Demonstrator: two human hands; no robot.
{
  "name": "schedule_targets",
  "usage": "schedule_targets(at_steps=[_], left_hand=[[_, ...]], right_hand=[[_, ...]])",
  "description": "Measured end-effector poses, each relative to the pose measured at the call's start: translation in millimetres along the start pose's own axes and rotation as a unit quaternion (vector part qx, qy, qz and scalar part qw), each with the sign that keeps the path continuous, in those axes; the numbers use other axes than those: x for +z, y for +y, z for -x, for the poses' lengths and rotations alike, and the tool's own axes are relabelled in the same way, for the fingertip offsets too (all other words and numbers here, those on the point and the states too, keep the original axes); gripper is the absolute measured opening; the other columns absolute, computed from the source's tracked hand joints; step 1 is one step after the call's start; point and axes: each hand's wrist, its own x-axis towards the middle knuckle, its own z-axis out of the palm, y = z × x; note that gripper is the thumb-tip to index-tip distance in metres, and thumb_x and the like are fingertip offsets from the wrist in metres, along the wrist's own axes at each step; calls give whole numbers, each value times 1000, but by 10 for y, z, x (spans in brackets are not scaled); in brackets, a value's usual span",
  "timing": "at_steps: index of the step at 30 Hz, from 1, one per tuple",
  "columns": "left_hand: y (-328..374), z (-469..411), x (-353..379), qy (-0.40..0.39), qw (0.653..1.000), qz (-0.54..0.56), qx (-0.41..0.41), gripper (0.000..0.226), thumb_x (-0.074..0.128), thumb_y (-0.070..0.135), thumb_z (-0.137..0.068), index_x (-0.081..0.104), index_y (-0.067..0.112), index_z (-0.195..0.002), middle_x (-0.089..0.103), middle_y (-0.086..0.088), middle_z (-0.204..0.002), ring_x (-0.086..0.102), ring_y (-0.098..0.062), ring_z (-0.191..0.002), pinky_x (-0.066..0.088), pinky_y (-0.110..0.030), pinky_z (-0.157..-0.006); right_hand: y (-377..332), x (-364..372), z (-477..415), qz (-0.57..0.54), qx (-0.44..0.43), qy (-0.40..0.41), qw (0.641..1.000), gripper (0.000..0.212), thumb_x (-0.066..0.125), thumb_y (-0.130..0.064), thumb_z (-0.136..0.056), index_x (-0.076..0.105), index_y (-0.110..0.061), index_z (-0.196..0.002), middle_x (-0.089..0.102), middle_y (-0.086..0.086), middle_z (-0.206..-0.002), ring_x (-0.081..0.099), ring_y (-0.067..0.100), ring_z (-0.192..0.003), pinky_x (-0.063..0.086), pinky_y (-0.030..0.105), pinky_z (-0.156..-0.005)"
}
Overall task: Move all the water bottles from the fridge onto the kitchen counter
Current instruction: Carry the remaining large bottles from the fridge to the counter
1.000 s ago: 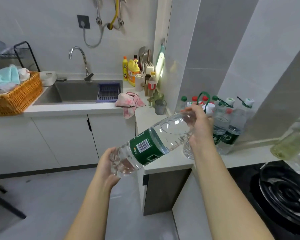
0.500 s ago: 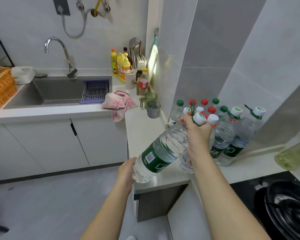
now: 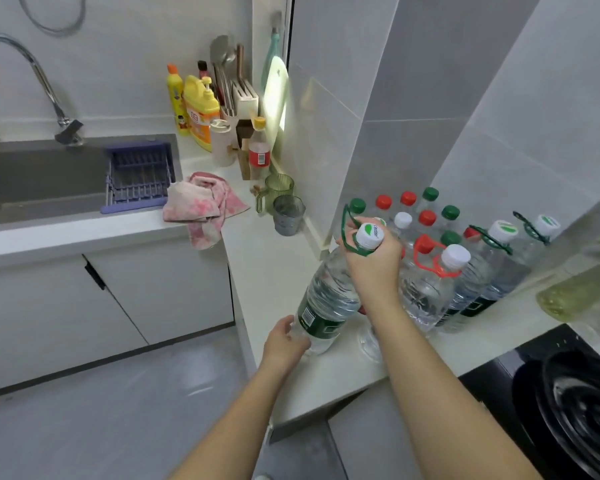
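A large clear water bottle (image 3: 326, 299) with a dark green label and white cap stands nearly upright at the front of the white counter (image 3: 274, 268), leaning a little. My right hand (image 3: 374, 261) grips its neck just under the cap, by the green carry loop. My left hand (image 3: 284, 341) cups its base at the counter's edge. Behind and to the right stand several more water bottles (image 3: 430, 289) with red, green and white caps, packed against the tiled wall. The fridge is out of view.
Two plastic cups (image 3: 286, 211) and a pink cloth (image 3: 205, 202) lie further back on the counter. Detergent bottles (image 3: 198, 112) and a utensil rack crowd the corner. The sink (image 3: 49, 178) is at the left, a black stove (image 3: 568, 403) at the lower right.
The bottle has swung from lying slanted in the air to nearly upright with its base on the counter. Both hands moved with it toward the bottle group.
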Motion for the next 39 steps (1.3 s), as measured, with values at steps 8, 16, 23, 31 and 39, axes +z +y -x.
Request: schedule_targets(at_steps=[8, 16, 23, 31, 39], left_hand=[[85, -209, 109, 19, 984, -140, 108, 68, 82, 23, -67, 48, 17, -126, 60, -1, -116, 58, -13, -95, 46, -23, -74], [269, -673, 106, 38, 969, -196, 143, 64, 87, 26, -63, 56, 18, -118, 66, 1, -112, 62, -20, -102, 50, -34, -83], [469, -955, 218, 41, 956, -233, 175, 64, 83, 21, -70, 51, 12, -125, 66, -6, -118, 61, -27, -108, 44, -30, -79], [581, -1108, 269, 47, 950, -256, 175, 54, 78, 19, -78, 48, 8, -122, 65, -12, -116, 60, -32, -105, 40, -30, -74], [698, -1098, 317, 28, 961, -216, 169, 76, 84, 22, -72, 35, 7, -129, 60, -10, -127, 58, -33, -114, 47, -37, -87]], right_hand=[[120, 209, -183, 31, -28, -26, 999, 24, 71, 0, -80, 65, -19, -93, 68, -8, -81, 64, 2, -76, 51, 18, -74], [201, 339, -518, 60, -25, -55, 996, 21, 74, -15, -82, 58, -27, -88, 65, -8, -78, 63, 14, -77, 52, 27, -72], [232, 368, -830, 54, 17, -66, 996, 20, 73, -24, -84, 54, -22, -91, 59, -12, -74, 55, 6, -70, 48, 27, -66], [239, 273, -1049, 143, 89, -172, 971, 55, 76, -40, -81, 51, -19, -126, 64, -7, -116, 60, 15, -109, 49, 34, -92], [-124, -234, -1434, 609, 68, -435, 660, 73, 68, -30, -89, 32, -24, -151, 44, 5, -148, 51, 28, -125, 44, 32, -97]])
